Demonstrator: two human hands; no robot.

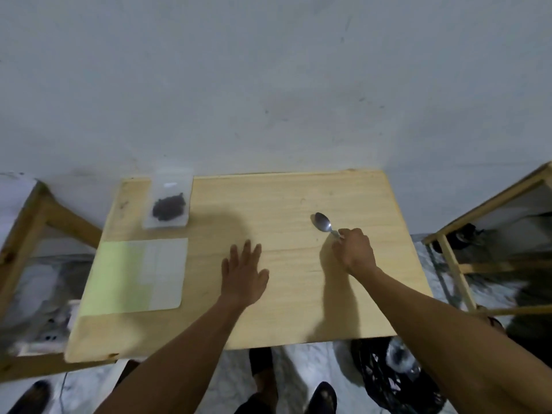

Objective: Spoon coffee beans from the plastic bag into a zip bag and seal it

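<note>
A: Pale wood, one small table (298,309) set against a grey wall. How many bags do you count on it?

B: Two. One clear plastic bag (168,201) at the far left with a single dark heap of coffee beans (168,206) inside, and one flat zip bag (140,276) nearer, just in front of it, left of both hands.

A: And the spoon?

B: One metal spoon (322,221), bowl resting on the wood right of centre. The right hand (355,251) has its fingers curled round the handle.

A: The left hand (243,274)?

B: Flat, fingers straight and slightly spread, palm down at the middle; it seems to touch the wood, though blur makes that uncertain. It holds nothing.
</note>
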